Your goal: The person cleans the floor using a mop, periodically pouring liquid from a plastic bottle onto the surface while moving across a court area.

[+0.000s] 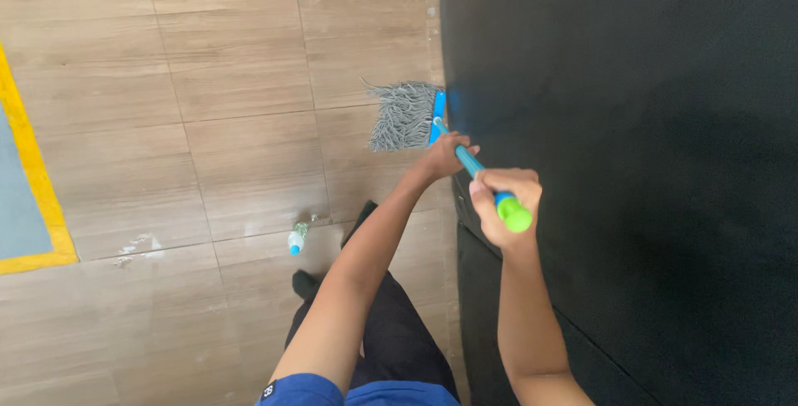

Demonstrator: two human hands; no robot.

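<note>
A mop with a grey string head point(403, 115) and a blue handle point(467, 162) rests on the wood-look tile floor beside a large black piece of furniture point(632, 165). My left hand point(445, 157) grips the handle partway down, close to the mop head. Higher up, my right hand point(503, 198) is closed around the handle just below its green end cap point(515, 216). The mop head lies against the furniture's left edge.
A small plastic bottle point(297, 238) with a blue cap lies on the floor near my feet. White smudges point(137, 248) mark the tiles to its left. A grey mat with a yellow border point(33, 182) sits at the far left.
</note>
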